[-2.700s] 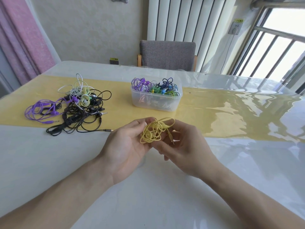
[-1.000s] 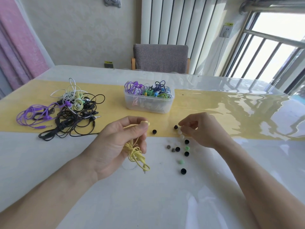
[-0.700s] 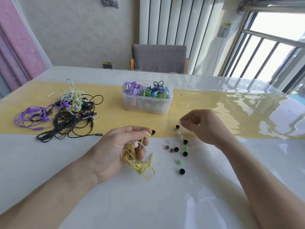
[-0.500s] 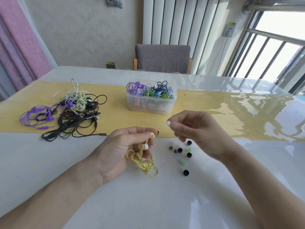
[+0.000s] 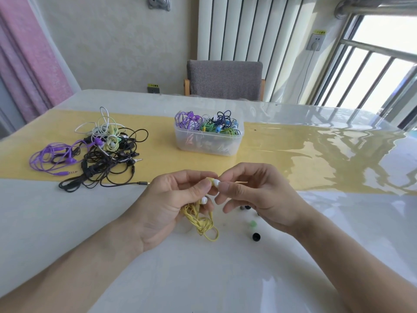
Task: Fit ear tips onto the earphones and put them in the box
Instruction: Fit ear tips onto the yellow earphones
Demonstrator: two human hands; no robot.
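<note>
1. The right hand [image 5: 261,199] pinched a white ear tip [image 5: 216,182] between thumb and first finger, right at the end of a yellow earbud.
2. The left hand [image 5: 167,204] had its grip closed around the yellow earphones [image 5: 200,220]. Its thumb and first finger held the earbud that met the white ear tip.
3. A second earbud with a white tip [image 5: 203,200] stuck out just under the left thumb.
4. The yellow cord hung from the left hand in a bunch, and its loop lay on the table [image 5: 203,274].
5. Some loose ear tips lay on the table under the right hand. 1 was black [image 5: 255,236] and 1 was green [image 5: 253,223].
6. Farther back, a clear box [image 5: 208,143] stood on a yellow strip [image 5: 282,154] of the table. It held purple, green and blue earphones.
7. To the left of the box lay a tangled pile of earphones [image 5: 94,152], purple, black and white.
8. A grey chair [image 5: 224,79] stood behind the table.
</note>
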